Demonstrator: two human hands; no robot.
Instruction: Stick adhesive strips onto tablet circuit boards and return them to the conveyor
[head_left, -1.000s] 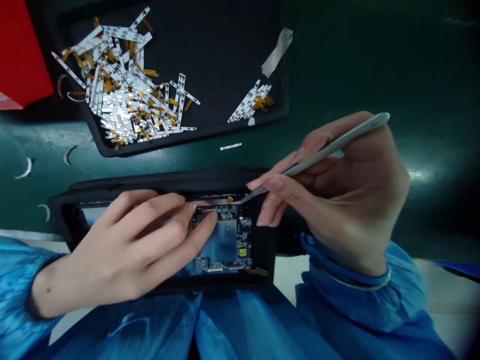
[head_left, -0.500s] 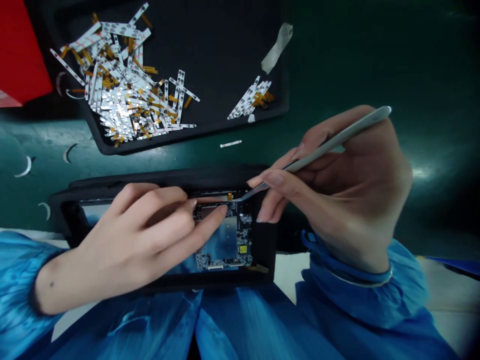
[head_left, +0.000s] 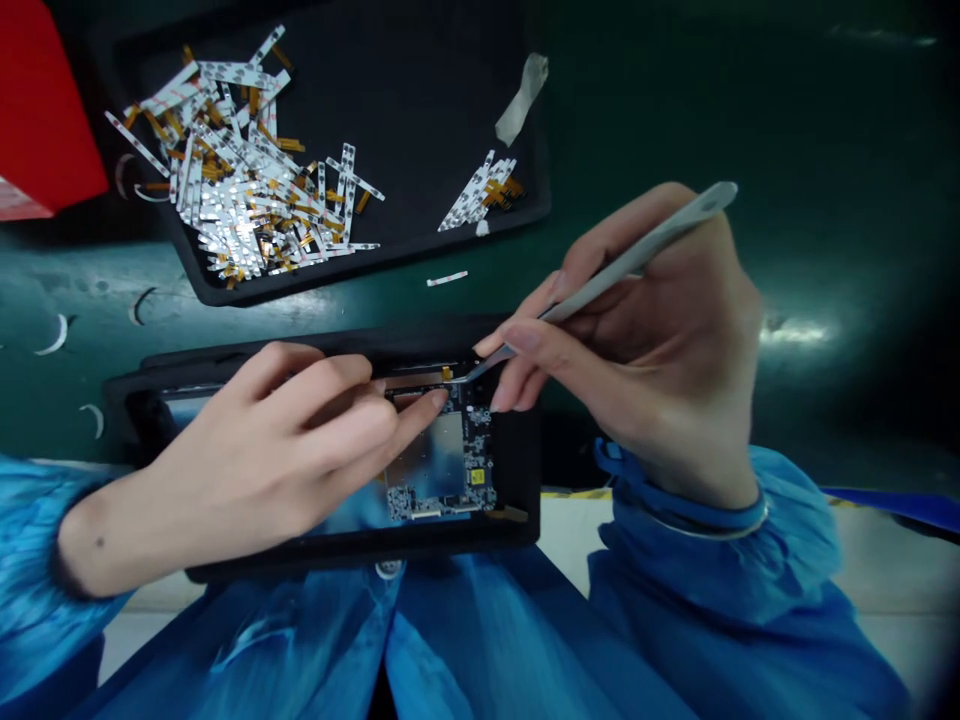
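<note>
Can't see much past L hand (head_left: pixel 277 450), laid across lower left to ctr of frame: hides left part of circuit board (head_left: pixel 442 445) plus a good bit of shiny blue panel (head_left: pixel 351 512) next to it. Fingers curled, undersides out of sight; can't tell if pinching anything. One fingertip stretched out to board's top edge, just beside orange tab (head_left: pixel 448 373). Gripping tweezers (head_left: pixel 630 262) in R hand (head_left: pixel 660 350), btwn thumb & fingers, tips down at tab; too small to say if closed on it or only touching.

Board: ctr of frame, flat inside black holder (head_left: pixel 517 470). Dark, w/ big dull-silver plate mid-board, tiny parts crowded along right side & btm, yellow square (head_left: pixel 478 477) near lower right corner. Pale strip (head_left: pixel 411 380) along top edge, up to tab; left end lost behind fingers.

Upper left: black tray (head_left: pixel 420 90), top hard to make out in the dark, w/ messy heap of white dotted strips (head_left: pixel 255 180) & orange ends, too tangled to count. Smaller bunch (head_left: pixel 474 195) at tray's lower right corner, cloudy tape (head_left: pixel 523 100) above. Single loose strip (head_left: pixel 448 279) on green table (head_left: pixel 750 110), btwn tray & holder. Red box (head_left: pixel 49 110) cut off, far upper left. Blue sleeves (head_left: pixel 720 590) cut off too, btm.
</note>
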